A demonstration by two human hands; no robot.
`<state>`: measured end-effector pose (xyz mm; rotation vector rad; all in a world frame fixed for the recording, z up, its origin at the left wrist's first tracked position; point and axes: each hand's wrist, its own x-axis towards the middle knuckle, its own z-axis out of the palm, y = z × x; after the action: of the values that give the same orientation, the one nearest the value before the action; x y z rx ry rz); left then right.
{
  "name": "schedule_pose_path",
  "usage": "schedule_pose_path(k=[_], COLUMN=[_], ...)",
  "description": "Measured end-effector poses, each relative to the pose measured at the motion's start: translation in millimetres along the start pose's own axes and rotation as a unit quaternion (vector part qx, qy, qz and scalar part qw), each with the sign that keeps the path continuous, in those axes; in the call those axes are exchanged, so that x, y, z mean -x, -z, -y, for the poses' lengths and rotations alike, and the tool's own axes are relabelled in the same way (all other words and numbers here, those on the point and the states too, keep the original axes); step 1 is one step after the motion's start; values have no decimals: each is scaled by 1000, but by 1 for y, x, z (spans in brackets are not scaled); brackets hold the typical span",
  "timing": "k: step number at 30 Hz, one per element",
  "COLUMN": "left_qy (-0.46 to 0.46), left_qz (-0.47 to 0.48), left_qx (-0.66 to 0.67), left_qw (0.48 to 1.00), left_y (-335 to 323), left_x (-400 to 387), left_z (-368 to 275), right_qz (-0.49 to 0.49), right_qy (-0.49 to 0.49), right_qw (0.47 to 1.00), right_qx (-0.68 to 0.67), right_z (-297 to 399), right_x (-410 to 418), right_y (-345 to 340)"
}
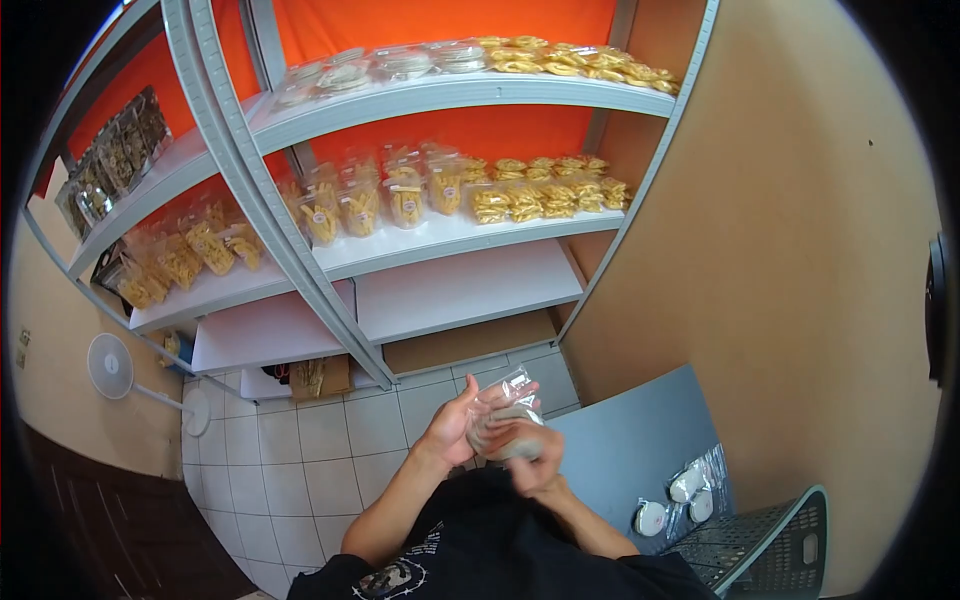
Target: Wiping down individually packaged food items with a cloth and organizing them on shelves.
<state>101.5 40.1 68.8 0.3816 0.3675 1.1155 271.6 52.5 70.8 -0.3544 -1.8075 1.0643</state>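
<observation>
A clear plastic bag of pale round discs (516, 412) is held before my chest. My left hand (452, 429) supports it from the left and beneath, with fingers visible behind the clear film. Over the bag's lower part lies my right hand (538, 452), its curled fingers blurred and gripping the bag. Part of the discs is hidden under those fingers. To the right, several similar packs of white round discs (686, 487) lie on a grey tabletop (622, 435).
A grey-green perforated plastic basket (780, 540) stands at the tabletop's near right. Ahead, a metal shelving unit (465, 251) carries bagged yellow snacks (405, 202) and packs of pale discs (405, 64). A white pedestal fan (111, 365) stands left, near a dark door (112, 517).
</observation>
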Motion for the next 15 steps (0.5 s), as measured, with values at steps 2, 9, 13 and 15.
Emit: schedule_pose_path(k=[2, 9, 13, 15], left_qy=[-10, -2, 7, 4], left_qz=[15, -139, 25, 27], left_qx=[-1, -16, 29, 11], left_qw=[1000, 990, 999, 1000], left_y=[0, -14, 3, 7], left_x=[4, 5, 10, 12], left_z=[-7, -12, -17, -19], right_qz=[-93, 71, 99, 64], right_qy=[-79, 43, 54, 23], right_qw=[982, 983, 988, 991], right_qx=[-144, 161, -103, -113], right_z=[-6, -1, -2, -4], right_x=[-2, -44, -28, -21], right_y=[15, 5, 9, 12])
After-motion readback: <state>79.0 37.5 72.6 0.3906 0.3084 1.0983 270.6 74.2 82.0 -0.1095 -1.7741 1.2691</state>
